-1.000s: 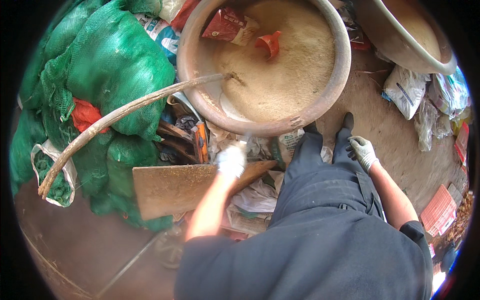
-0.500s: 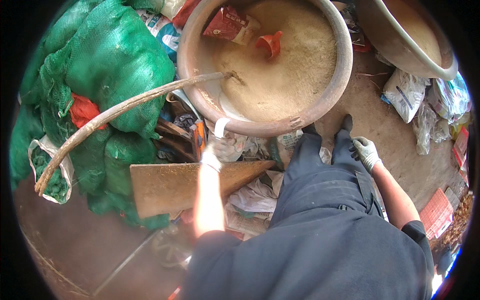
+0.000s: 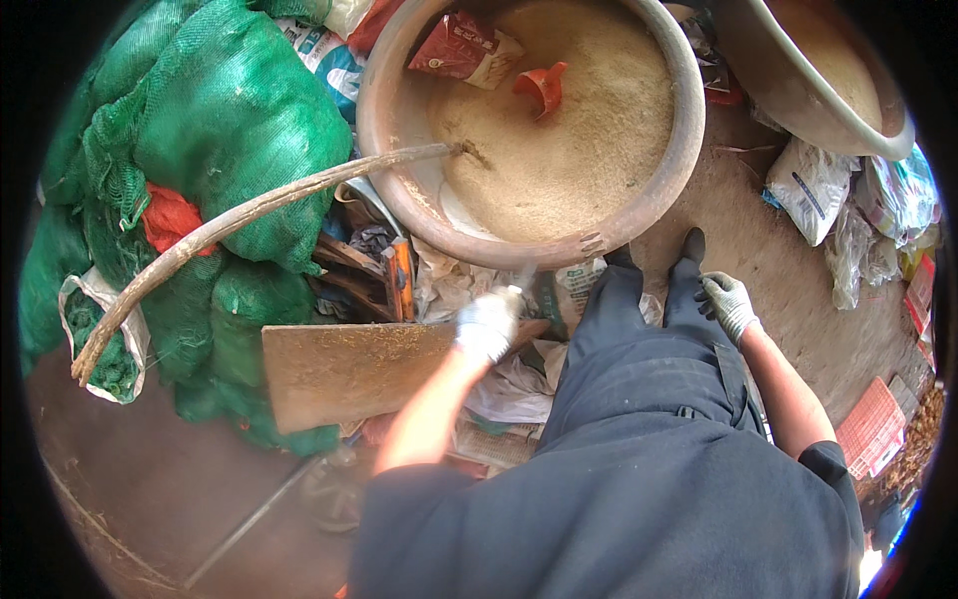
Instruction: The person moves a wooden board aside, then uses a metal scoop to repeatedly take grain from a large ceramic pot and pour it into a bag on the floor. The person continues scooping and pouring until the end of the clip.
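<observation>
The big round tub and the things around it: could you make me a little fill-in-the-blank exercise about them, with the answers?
1. Of the right hand and the left hand, the person's ____ one is nearer the big tub.
2. In the picture, the second tub stands to the ____ of the big tub.
3. Inside the big tub, the packet lies to the ____ of the scoop.
4. The bulging mesh sacks are coloured ____.

Missing words: left; right; left; green.
</observation>
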Demonstrator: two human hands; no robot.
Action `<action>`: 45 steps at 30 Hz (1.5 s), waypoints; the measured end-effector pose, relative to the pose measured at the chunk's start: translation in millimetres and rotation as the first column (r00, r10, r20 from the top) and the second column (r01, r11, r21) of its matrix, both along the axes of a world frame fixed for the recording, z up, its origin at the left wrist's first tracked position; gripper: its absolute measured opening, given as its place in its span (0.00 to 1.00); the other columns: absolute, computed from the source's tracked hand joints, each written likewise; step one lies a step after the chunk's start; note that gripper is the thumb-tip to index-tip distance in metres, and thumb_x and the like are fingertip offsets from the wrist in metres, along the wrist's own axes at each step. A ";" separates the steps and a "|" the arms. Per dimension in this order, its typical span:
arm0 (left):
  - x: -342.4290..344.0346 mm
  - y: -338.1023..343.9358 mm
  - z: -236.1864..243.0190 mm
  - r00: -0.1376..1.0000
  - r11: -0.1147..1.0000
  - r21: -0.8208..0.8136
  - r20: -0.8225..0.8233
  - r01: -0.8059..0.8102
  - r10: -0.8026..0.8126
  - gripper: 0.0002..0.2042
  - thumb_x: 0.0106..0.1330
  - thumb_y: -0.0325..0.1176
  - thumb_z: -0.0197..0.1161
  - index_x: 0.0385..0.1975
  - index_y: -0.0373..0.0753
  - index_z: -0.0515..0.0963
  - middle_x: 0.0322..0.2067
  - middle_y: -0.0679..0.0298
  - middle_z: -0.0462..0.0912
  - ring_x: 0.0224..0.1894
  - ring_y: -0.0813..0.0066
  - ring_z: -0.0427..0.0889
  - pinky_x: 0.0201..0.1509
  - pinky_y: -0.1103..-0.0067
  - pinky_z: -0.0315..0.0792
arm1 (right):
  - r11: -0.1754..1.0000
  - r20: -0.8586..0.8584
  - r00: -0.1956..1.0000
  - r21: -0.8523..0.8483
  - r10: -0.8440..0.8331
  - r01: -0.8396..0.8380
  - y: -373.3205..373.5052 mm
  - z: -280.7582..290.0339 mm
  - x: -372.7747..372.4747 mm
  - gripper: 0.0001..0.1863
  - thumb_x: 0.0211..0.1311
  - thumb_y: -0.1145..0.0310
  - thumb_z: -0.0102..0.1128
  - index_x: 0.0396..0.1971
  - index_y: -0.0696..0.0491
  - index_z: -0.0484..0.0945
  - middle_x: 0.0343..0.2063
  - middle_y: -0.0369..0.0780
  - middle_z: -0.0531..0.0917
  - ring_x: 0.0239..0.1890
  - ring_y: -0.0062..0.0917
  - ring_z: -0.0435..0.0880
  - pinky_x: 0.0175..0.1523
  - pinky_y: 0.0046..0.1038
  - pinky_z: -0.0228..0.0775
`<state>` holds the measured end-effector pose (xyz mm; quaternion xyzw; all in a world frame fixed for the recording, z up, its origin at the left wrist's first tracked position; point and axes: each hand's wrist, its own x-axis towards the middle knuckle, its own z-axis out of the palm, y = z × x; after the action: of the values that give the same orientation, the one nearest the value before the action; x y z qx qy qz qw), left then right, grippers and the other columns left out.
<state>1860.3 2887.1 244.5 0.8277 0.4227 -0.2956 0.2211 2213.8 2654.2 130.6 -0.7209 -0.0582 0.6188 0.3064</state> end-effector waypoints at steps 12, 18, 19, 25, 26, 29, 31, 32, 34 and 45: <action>-107.2 22.2 -76.4 -0.228 -0.737 -0.675 -0.713 -0.032 0.663 0.07 0.73 0.39 0.54 0.41 0.45 0.73 0.15 0.79 0.67 0.10 0.87 0.57 0.14 0.83 0.50 | 1.000 0.010 1.000 -0.016 -0.010 0.010 -1.1 3.5 -1.2 0.14 0.72 0.62 0.53 0.49 0.54 0.79 0.27 0.38 0.84 0.21 0.20 0.78 0.25 0.23 0.69; -167.3 153.5 -48.2 0.156 0.182 -0.084 0.254 -0.980 0.955 0.18 0.74 0.49 0.45 0.31 0.44 0.75 0.18 0.65 0.79 0.18 0.70 0.77 0.14 0.73 0.66 | 1.000 0.035 0.999 0.000 0.031 -0.031 4.7 3.3 -1.7 0.15 0.72 0.62 0.54 0.48 0.56 0.79 0.27 0.40 0.84 0.21 0.20 0.78 0.27 0.24 0.69; -158.5 159.8 -44.1 0.798 0.660 0.472 0.187 -0.585 0.573 0.20 0.74 0.49 0.46 0.32 0.39 0.76 0.25 0.53 0.84 0.26 0.53 0.84 0.28 0.63 0.75 | 1.000 0.033 0.999 0.000 0.021 -0.021 3.6 5.3 -1.7 0.15 0.72 0.62 0.54 0.48 0.56 0.79 0.27 0.40 0.84 0.21 0.20 0.78 0.27 0.24 0.69; -115.0 98.6 -55.5 0.964 0.870 0.491 -0.244 0.031 0.103 0.12 0.70 0.38 0.51 0.34 0.39 0.80 0.26 0.52 0.84 0.32 0.55 0.87 0.33 0.64 0.81 | 1.000 0.003 1.000 0.017 -0.019 0.019 6.8 9.4 -7.3 0.15 0.72 0.62 0.54 0.49 0.56 0.78 0.27 0.40 0.84 0.21 0.20 0.78 0.27 0.24 0.70; -97.8 71.2 -57.8 0.983 0.894 0.440 -0.184 0.085 -0.003 0.13 0.70 0.37 0.51 0.32 0.38 0.80 0.25 0.53 0.84 0.30 0.55 0.87 0.31 0.64 0.81 | 1.000 0.004 1.000 0.016 -0.024 0.024 3.1 8.5 -7.2 0.15 0.72 0.62 0.54 0.49 0.56 0.78 0.27 0.40 0.84 0.21 0.20 0.78 0.27 0.24 0.70; -28.7 -9.8 -41.4 0.991 0.978 0.203 0.113 0.046 -0.070 0.11 0.69 0.31 0.50 0.34 0.39 0.81 0.26 0.53 0.83 0.27 0.56 0.86 0.27 0.63 0.78 | 0.999 -0.001 0.999 0.010 -0.044 0.044 -4.8 6.4 -8.5 0.14 0.72 0.62 0.54 0.48 0.56 0.79 0.27 0.40 0.84 0.21 0.20 0.78 0.27 0.24 0.70; 25.8 -37.3 -14.6 0.922 0.944 -0.047 0.232 0.328 -0.309 0.10 0.72 0.33 0.52 0.37 0.39 0.81 0.23 0.58 0.83 0.25 0.64 0.85 0.24 0.69 0.76 | 0.999 -0.004 0.999 -0.012 -0.038 0.038 -5.0 6.1 -11.2 0.14 0.72 0.62 0.54 0.47 0.56 0.79 0.27 0.39 0.84 0.21 0.20 0.78 0.27 0.24 0.70; 45.8 -49.0 5.8 0.917 0.845 -0.525 0.282 -0.099 0.283 0.11 0.73 0.37 0.53 0.38 0.39 0.81 0.22 0.61 0.82 0.22 0.70 0.83 0.21 0.73 0.74 | 0.999 0.001 0.999 -0.034 -0.037 0.037 -5.9 6.3 -11.3 0.14 0.72 0.62 0.54 0.46 0.56 0.79 0.26 0.39 0.84 0.21 0.21 0.78 0.27 0.24 0.70; 62.5 -65.6 25.5 0.499 0.106 -0.894 -0.142 -0.435 0.855 0.19 0.74 0.51 0.54 0.42 0.39 0.78 0.21 0.68 0.81 0.17 0.86 0.76 0.16 0.86 0.67 | 0.999 0.014 0.999 -0.030 -0.037 0.038 -9.7 6.7 -11.5 0.13 0.71 0.63 0.54 0.45 0.56 0.80 0.26 0.39 0.84 0.21 0.21 0.78 0.27 0.24 0.70; -127.4 85.0 -90.6 -0.365 -0.359 -0.733 -0.161 -0.578 0.917 0.11 0.70 0.44 0.56 0.37 0.44 0.77 0.20 0.74 0.74 0.17 0.79 0.70 0.22 0.76 0.67 | 1.000 0.035 0.999 -0.027 0.012 -0.011 -7.9 4.9 -1.0 0.15 0.71 0.62 0.54 0.49 0.57 0.79 0.28 0.41 0.84 0.21 0.21 0.78 0.27 0.24 0.70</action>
<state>1732.9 2972.1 153.9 0.0971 0.6937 0.1489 0.6980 2212.7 2646.3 135.5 -0.7354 -0.0593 0.6085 0.2921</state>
